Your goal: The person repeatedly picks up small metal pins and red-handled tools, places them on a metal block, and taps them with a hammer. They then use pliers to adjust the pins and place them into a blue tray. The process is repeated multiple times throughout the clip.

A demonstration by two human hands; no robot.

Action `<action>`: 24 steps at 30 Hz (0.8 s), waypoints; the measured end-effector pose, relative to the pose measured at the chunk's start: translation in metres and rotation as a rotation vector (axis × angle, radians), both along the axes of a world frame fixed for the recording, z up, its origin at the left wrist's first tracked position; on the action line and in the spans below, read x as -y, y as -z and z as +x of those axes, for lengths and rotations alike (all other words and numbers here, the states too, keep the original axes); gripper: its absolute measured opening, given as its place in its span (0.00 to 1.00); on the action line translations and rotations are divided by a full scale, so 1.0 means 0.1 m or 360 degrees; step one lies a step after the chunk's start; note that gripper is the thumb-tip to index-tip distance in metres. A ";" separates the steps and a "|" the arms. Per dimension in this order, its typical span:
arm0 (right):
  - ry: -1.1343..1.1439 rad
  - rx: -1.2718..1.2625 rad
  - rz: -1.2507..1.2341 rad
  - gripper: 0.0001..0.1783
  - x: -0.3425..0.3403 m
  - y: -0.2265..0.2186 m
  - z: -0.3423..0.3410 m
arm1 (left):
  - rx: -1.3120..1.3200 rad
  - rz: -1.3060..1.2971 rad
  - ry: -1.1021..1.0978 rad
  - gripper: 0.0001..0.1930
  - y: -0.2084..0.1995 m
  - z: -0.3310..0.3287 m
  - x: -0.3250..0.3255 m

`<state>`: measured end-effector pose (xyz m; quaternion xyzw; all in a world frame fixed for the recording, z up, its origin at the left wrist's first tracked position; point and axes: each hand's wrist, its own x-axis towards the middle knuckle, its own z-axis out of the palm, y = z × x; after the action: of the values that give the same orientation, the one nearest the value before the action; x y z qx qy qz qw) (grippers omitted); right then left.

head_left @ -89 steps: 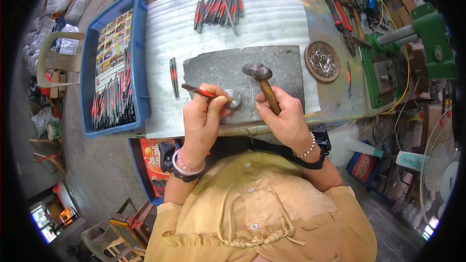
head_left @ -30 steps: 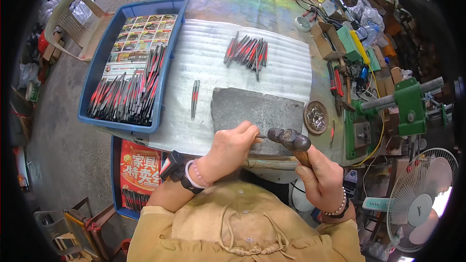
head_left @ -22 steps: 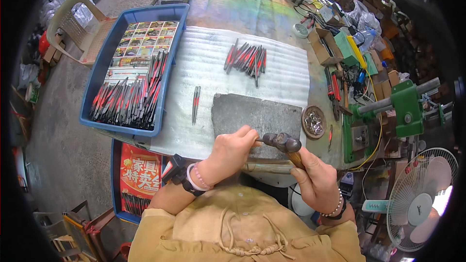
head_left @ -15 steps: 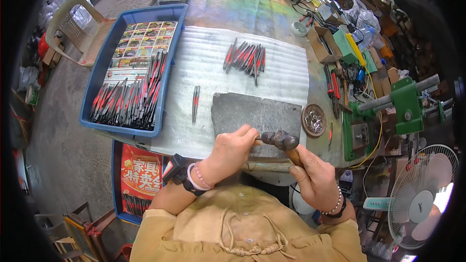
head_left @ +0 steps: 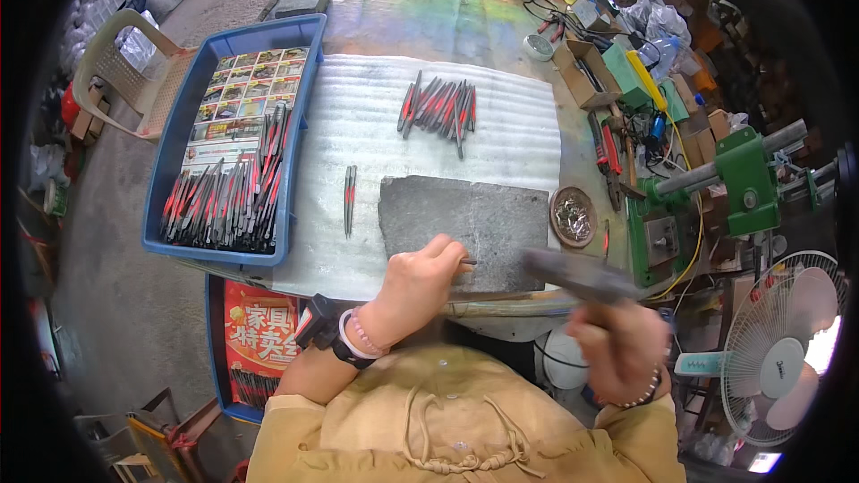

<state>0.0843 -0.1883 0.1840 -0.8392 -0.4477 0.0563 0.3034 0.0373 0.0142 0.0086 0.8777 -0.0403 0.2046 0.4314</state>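
My left hand [head_left: 419, 280] is closed at the near edge of a grey stone slab [head_left: 465, 215]. A thin dark rod-like piece [head_left: 469, 261] pokes out from between its fingers; the rest is hidden. Smeared by motion, my right hand [head_left: 617, 349] grips a hammer [head_left: 582, 275], whose dark head hangs by the slab's right end, apart from the held piece. Beyond the slab, slim black-and-red pointed pieces [head_left: 438, 109] lie in a row on white foam sheeting [head_left: 510, 143]. Left of the slab lies a narrow black-and-red pair [head_left: 350, 201].
A blue tray [head_left: 304, 125] on the left holds many similar pieces over printed paper. On the right are a round dish of small metal bits [head_left: 573, 216], red-handled pliers [head_left: 608, 156], a green vise-like tool [head_left: 747, 183] and a fan [head_left: 778, 367]. Another blue tray [head_left: 215, 340] sits lower left.
My right hand has swung the hammer right, away from the left hand, where its head was beside the fingers. The left hand stays near the slab's edge, still closed.
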 end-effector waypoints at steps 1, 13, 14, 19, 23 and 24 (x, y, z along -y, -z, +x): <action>0.0013 -0.0023 -0.0118 0.25 0.02 -0.04 -0.02 | -0.0015 0.0012 0.0002 0.11 0.00 0.00 0.00; 0.0298 -0.0009 0.0068 0.25 0.08 0.71 0.14 | -0.0515 -0.1308 0.0163 0.08 -0.10 -0.08 -0.09; 0.0352 0.0032 -0.0025 0.25 0.07 0.84 0.17 | -0.0506 -0.1636 0.0232 0.09 -0.14 -0.11 -0.13; 0.0592 0.0090 -0.0347 0.22 0.07 1.45 0.20 | -0.0548 -0.2440 0.0362 0.11 -0.30 -0.25 -0.21; 0.0458 0.0262 -0.0120 0.20 0.16 1.59 0.24 | -0.0566 -0.2413 0.0293 0.09 -0.34 -0.23 -0.15; 0.0488 0.0178 -0.0060 0.19 0.23 1.59 0.28 | -0.0569 -0.2383 0.0274 0.08 -0.34 -0.21 -0.13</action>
<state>0.1124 -0.2114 0.0248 -0.9051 -0.3293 -0.0291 0.2673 0.0158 0.0269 0.0421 0.3655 0.1109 -0.0016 0.9242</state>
